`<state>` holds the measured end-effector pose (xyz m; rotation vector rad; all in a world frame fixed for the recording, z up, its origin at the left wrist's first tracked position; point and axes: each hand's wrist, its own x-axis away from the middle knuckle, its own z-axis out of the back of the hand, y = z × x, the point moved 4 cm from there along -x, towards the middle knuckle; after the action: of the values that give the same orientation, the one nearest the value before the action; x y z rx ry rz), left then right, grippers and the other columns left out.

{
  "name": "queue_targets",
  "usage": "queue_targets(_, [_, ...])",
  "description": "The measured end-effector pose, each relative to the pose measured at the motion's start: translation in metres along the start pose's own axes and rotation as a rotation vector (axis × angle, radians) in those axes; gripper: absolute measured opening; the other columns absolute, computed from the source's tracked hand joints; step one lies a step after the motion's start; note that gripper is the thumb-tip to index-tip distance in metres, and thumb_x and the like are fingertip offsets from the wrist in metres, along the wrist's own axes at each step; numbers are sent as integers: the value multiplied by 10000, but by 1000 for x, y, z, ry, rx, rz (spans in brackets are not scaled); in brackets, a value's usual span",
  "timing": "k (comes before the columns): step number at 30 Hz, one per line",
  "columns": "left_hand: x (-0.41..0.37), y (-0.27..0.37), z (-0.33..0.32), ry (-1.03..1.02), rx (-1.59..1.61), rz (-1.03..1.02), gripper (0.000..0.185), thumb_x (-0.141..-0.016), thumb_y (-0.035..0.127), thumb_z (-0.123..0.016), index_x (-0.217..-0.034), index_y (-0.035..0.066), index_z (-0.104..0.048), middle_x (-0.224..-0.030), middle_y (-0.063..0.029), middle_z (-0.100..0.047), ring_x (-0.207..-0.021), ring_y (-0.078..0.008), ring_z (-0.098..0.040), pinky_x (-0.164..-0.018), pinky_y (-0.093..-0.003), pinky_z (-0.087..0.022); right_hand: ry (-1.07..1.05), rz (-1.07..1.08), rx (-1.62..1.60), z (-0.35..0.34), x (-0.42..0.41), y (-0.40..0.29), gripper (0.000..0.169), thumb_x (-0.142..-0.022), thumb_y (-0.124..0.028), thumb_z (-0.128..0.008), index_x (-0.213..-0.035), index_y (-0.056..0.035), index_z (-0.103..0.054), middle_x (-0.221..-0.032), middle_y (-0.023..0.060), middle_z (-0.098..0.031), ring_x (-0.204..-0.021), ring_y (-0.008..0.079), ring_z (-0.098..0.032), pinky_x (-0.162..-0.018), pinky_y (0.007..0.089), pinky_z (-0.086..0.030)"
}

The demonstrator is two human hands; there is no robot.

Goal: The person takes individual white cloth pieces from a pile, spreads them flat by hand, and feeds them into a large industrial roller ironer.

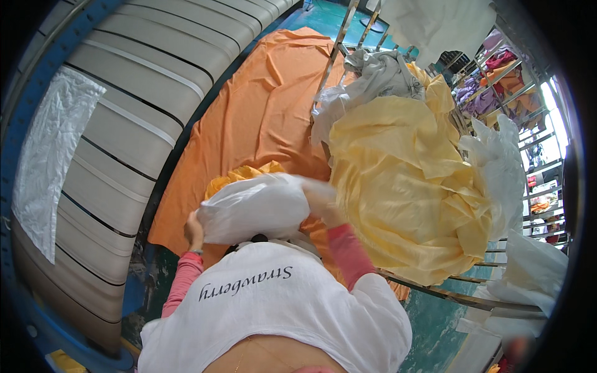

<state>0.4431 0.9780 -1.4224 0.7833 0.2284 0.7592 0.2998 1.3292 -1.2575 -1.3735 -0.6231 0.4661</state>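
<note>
Both my hands are on a white piece of thin, soft material (256,207) in front of my body; whether it is cloth or a bag I cannot tell. At its left edge, my left hand (194,231) grips it with closed fingers. My right hand (321,198) is motion-blurred at its right end and appears to hold it. Bunched yellow-orange cloth (242,176) shows along its far edge. Below and beyond lies a large wrinkled orange cloth (261,107). To the right of my right hand, a pale yellow cloth (396,186) is heaped over metal rails.
On the left is a large machine with a grey banded belt (135,98), a white cloth (56,154) lying on it. A metal-railed rack (343,32) stands right, bearing grey cloth (387,74) and translucent plastic (496,172). Coloured fabrics (494,84) fill a rack beyond. Green floor (429,326) shows lower right.
</note>
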Motion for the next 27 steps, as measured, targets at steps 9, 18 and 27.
queue_targets(9, [15,51,-34,-273,222,-463,644,-762,418,-658,-1233,30,-453,-1186,-177,-496,-1095,-276,-477,-932,-375,-370,7,365,577,-24,4,-78,140,-832,-129,-551,-937,-83,-630,-776,123,-622,-715,238,-620,-624,338,-474])
queue_targets(18, [70,235,63,-943,822,-431,230,-722,90,-731,-897,53,-587,-856,36,-539,-758,-33,-498,-647,-176,-394,-41,651,559,-67,14,-121,173,-732,-195,-670,-796,-57,-588,-693,99,-574,-621,279,-575,-558,356,-440])
queue_targets(27, [77,247,137,-233,936,-473,233,-734,-34,-623,-738,109,-440,-727,20,-416,-673,-58,-391,-621,-185,-317,-236,203,317,-10,32,-63,261,-743,-202,-733,-799,1,-579,-637,-1,-488,-566,71,-437,-513,225,-361])
